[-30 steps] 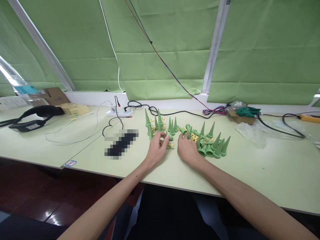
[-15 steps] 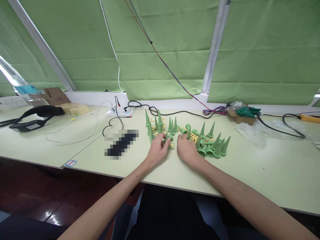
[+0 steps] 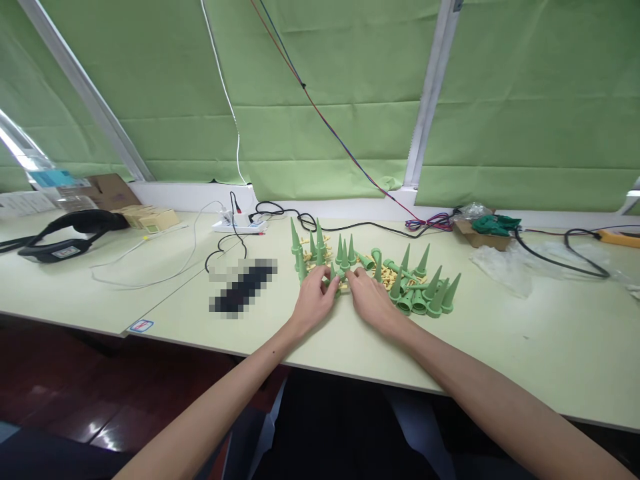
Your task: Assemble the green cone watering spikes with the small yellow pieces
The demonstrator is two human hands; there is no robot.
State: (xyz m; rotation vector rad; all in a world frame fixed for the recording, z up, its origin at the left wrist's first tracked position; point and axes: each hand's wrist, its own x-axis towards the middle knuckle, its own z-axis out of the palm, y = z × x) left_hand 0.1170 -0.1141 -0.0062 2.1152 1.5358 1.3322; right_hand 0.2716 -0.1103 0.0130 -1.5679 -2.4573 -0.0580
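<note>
Green plastic cones [image 3: 423, 293] crowd the desk [image 3: 525, 347]. My left hand [image 3: 314, 300] and right hand [image 3: 369, 300] meet on one upright cone [image 3: 333, 275] between them, fingers pinching it from both sides, point up; loose cones lie just rightward.
</note>
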